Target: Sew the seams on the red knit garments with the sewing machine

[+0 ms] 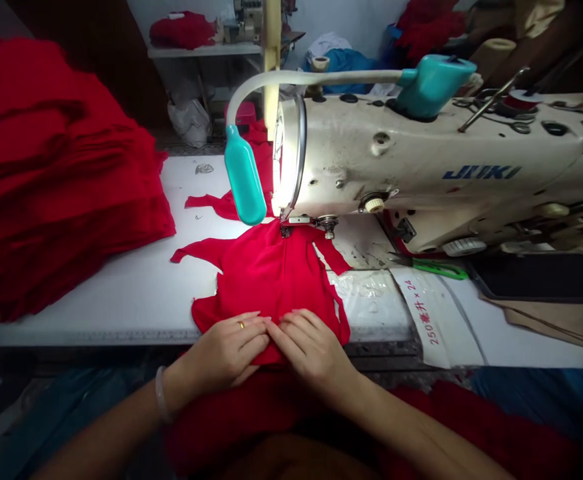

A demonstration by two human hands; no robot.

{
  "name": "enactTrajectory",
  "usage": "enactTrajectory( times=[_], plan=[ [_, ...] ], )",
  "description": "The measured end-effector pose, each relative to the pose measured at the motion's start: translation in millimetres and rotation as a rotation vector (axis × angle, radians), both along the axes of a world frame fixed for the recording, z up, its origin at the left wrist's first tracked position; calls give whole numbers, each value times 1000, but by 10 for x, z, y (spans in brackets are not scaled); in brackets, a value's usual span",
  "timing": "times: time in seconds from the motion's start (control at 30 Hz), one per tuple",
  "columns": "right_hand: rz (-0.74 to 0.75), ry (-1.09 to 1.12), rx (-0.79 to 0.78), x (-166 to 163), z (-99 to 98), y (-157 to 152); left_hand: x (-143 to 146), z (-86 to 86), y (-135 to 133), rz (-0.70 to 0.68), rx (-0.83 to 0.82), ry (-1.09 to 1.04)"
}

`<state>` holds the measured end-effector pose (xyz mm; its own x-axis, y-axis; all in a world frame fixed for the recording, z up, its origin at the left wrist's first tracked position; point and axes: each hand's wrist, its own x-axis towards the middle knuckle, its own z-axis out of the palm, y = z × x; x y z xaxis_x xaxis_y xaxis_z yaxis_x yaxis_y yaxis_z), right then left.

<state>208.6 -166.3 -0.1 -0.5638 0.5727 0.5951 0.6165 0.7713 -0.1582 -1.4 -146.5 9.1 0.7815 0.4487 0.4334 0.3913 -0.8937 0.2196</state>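
Red cloth pinched in both our hands at the sewing machine

We have our left hand (238, 350) and right hand (316, 347) together at the near side of the red cloth (256, 280), fingertips meeting, fingers bent and pinching the fabric; our thumbs are partly hidden. A gold-coloured ring (242, 325) sits on a left finger and a pale bracelet (161, 395) on the left wrist. The cloth is a bright, even red, soft and matt, with small creases and a raised line running from far to near down its middle. We see its outline is uneven: a narrow tongue points left, a rounded lobe lies nearer on that side, and a strip angles out to the right. It lies on the white table (136, 293), its far part under the presser foot (285, 231), its near part reaching over the table's edge. Above it, the lit head of the cream sewing machine (421, 160) stands beside a turquoise lamp (245, 177). To the left we see a tall stack of red fabric (66, 180); to the right, green-handled snips (441, 268) and a dark flat device (546, 277)
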Motion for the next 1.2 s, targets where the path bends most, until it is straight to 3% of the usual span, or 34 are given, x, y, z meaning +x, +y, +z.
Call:
enactTrajectory(
  times=[0.13, 0.23, 0.4, 0.57, 0.9, 1.03, 1.2],
  plan=[
    [189, 99, -129, -12, -1, -4, 160, -280, 13, 299, 39, 62],
    [298, 139, -126, 65, -13, 75, 243, -323, 120, 427, 91, 121],
    [-30, -42, 16, 353, -254, 271, 253, -175, 138, 358, 97, -52],
    [40, -90, 37, 477, -408, 211, 295, -108, 41, 325, 106, 12],
    [80, -38, -32, 504, -378, 256, 398, -210, 141, 326, 150, 92],
    [61, -42, -51, 508, -348, 243, 398, -212, 243, 296, 125, 240],
    [93, -217, -88, 734, -177, 612, 421, -154, 444, 266, 116, 359]
  ],
)
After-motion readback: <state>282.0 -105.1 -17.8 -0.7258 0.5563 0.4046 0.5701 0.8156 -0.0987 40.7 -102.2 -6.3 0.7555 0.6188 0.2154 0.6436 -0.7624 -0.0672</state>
